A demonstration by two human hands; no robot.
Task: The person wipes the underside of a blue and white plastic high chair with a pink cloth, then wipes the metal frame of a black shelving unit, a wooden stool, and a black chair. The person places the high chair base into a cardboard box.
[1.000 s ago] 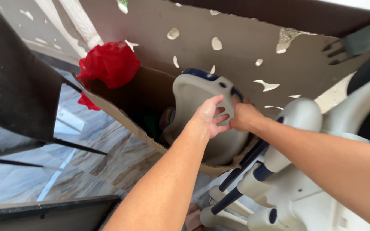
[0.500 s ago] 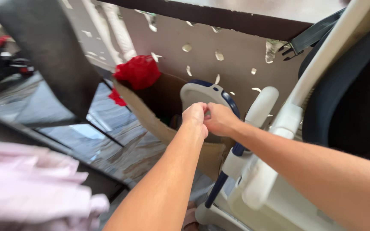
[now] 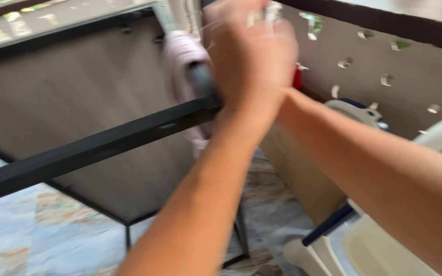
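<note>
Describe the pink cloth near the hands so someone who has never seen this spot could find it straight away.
Start from the big dark panel with its black metal frame, filling the left of the view. Follow the black bar that slants up to the right until it reaches the raised hands. The pink cloth hangs there over the frame, the only soft, pale pink thing among dark, hard parts.

Below my raised hands I see a marbled tile floor (image 3: 21, 240); on it stand the table's black legs (image 3: 241, 232) and a cream chair base (image 3: 315, 253).
</note>
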